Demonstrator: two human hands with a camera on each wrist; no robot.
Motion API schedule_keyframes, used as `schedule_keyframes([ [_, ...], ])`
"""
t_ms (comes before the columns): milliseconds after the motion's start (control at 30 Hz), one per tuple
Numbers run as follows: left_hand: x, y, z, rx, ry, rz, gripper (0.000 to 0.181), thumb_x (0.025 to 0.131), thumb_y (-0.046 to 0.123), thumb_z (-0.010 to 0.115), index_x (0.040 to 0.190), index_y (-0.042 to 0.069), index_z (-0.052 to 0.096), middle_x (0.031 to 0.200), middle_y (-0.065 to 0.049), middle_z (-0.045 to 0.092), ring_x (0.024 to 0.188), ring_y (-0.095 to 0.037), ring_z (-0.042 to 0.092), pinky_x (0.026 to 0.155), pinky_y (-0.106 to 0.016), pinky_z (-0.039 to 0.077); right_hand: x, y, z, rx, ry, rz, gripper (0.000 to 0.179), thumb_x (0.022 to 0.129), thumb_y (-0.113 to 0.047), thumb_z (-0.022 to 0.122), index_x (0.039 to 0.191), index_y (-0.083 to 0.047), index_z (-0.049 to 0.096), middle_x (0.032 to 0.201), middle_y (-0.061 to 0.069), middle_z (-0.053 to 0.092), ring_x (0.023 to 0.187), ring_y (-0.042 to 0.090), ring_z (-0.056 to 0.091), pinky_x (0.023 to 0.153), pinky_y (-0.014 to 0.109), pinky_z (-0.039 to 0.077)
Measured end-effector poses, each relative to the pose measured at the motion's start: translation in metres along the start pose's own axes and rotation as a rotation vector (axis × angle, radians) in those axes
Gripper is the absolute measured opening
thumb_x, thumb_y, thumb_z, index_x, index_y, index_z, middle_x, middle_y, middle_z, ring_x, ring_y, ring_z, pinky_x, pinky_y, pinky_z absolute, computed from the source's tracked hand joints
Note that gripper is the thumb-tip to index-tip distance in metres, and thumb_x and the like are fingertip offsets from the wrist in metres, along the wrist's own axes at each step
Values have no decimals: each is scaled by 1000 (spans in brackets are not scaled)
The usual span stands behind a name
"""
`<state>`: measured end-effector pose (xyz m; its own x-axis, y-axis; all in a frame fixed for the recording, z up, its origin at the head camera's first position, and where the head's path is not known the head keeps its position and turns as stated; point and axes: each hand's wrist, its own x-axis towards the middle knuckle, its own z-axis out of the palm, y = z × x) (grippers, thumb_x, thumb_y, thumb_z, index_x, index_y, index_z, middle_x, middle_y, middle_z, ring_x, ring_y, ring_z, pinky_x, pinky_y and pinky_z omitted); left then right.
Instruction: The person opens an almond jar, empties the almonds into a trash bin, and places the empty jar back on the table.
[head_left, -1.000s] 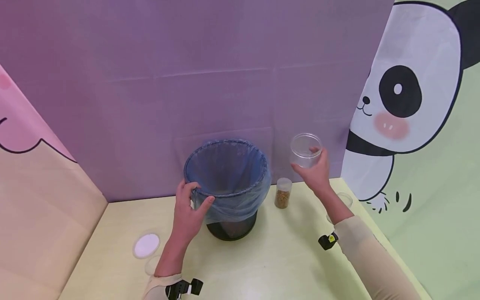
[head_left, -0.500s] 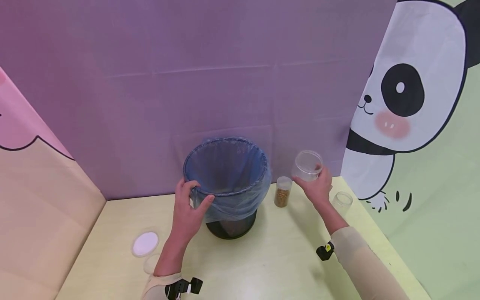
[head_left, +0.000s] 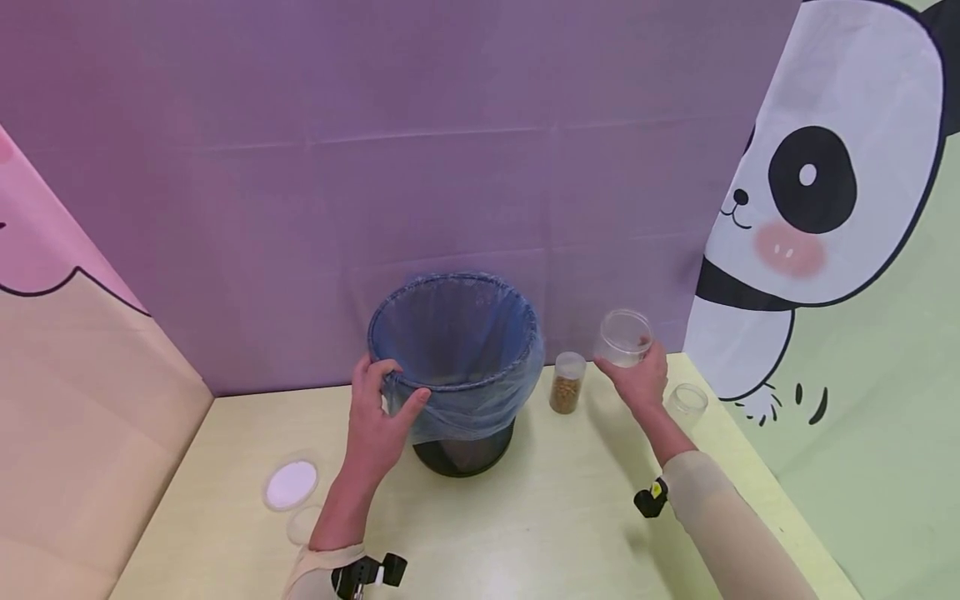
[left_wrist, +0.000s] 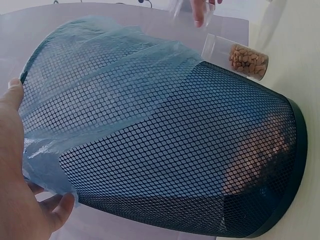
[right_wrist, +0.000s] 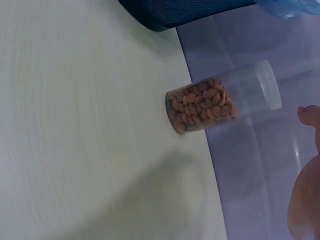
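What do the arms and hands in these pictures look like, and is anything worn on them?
The left hand and right hand are human hands without gloves. The left sleeve and right sleeve are pale beige. Each wrist wears a small, boxy black device, the left one and the right one, which carries a yellow mark.

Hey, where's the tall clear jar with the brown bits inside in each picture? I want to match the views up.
Head: the jar is right of center, below mid-height.
Left wrist: upper right, appearing sideways.
Right wrist: right of center, above mid-height.
Shared landmark: the mesh bin, only partly visible along the right wrist view's top edge.
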<state>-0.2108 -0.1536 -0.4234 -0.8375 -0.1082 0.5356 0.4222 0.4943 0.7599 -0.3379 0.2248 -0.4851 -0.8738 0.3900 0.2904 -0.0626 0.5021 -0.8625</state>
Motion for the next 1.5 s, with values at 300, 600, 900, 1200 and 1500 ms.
schedule_keyframes([
  [300, 0, 0, -1, 10, 5, -8, 41, 88, 27, 74, 117, 10, 50, 150, -12, 27, 134, -32, 30, 101, -61, 32, 4, 16, 7, -4, -21, 38, 88, 67, -22, 88, 133, 7, 39, 126, 27, 48, 118, 42, 45, 102, 50, 34],
  [600, -1, -1, 3, 7, -2, -6, 41, 88, 27, 74, 117, 12, 50, 152, -14, 25, 137, -33, 27, 102, -61, 30, 3, 30, 7, -11, -46, 105, 88, 69, -20, 87, 136, 8, 36, 128, 28, 47, 120, 43, 44, 103, 52, 33],
  [900, 0, -1, 2, 8, 10, -10, 42, 88, 28, 74, 118, 9, 50, 153, -14, 23, 139, -35, 25, 103, -63, 29, 4, 41, 11, -2, -63, 144, 90, 68, -19, 88, 135, 11, 35, 127, 30, 47, 120, 45, 43, 104, 52, 32],
  [1200, -2, -5, 3, 14, 28, 5, 42, 87, 27, 74, 117, 11, 50, 151, -13, 26, 137, -33, 28, 102, -62, 31, 6, 58, 14, -52, -46, 176, 92, 69, -20, 87, 136, 12, 34, 127, 32, 46, 121, 46, 42, 105, 54, 30],
  [1500, -5, -5, 4, 2, 22, 12, 43, 87, 26, 74, 118, 10, 49, 151, -14, 27, 136, -33, 29, 101, -62, 31, 1, 65, 14, -91, -61, 218, 93, 69, -23, 87, 136, 13, 34, 127, 33, 46, 121, 48, 42, 104, 55, 31],
])
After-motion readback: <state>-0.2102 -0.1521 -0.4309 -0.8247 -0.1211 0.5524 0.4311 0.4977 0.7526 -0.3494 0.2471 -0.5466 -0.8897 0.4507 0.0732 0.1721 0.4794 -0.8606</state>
